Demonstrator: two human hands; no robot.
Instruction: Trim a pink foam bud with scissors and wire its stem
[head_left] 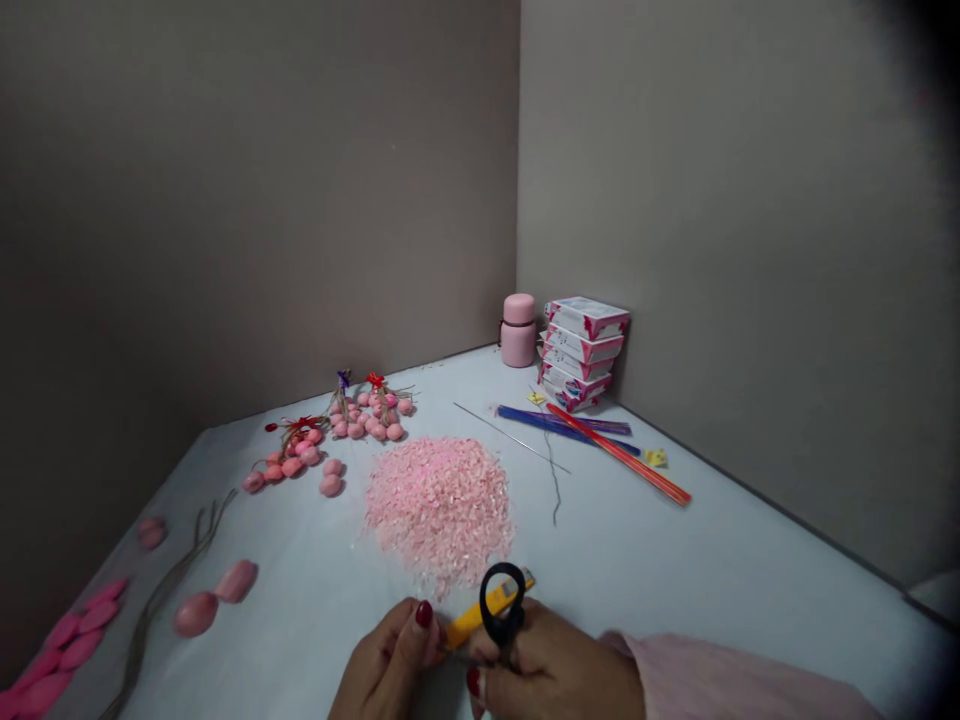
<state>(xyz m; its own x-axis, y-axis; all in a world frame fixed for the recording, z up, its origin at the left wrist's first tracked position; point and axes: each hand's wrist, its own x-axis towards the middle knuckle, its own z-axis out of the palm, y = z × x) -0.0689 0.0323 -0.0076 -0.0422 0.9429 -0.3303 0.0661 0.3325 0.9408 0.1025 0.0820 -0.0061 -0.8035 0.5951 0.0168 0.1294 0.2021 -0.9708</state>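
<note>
My right hand (566, 660) is closed around a pair of scissors, and one black handle loop (504, 632) stands up above the fingers. The blades are mostly hidden between my two hands. My left hand (386, 662) is pinched shut close to the blades; what its fingertips hold is hidden. A yellow utility knife (463, 627) lies just behind both hands, partly covered by the scissors loop. Beyond it spreads a heap of pale pink shavings (442, 505) on the white tabletop (315, 570).
At left are pink egg-shaped pieces (196, 613), brownish-green cords (154, 605) and bright pink pieces (79, 650). Tied pink bunches (367, 425) sit behind. At the back right stand a pink flask (518, 345), stacked boxes (581, 350), red sticks (622, 458) and blue sticks (555, 422).
</note>
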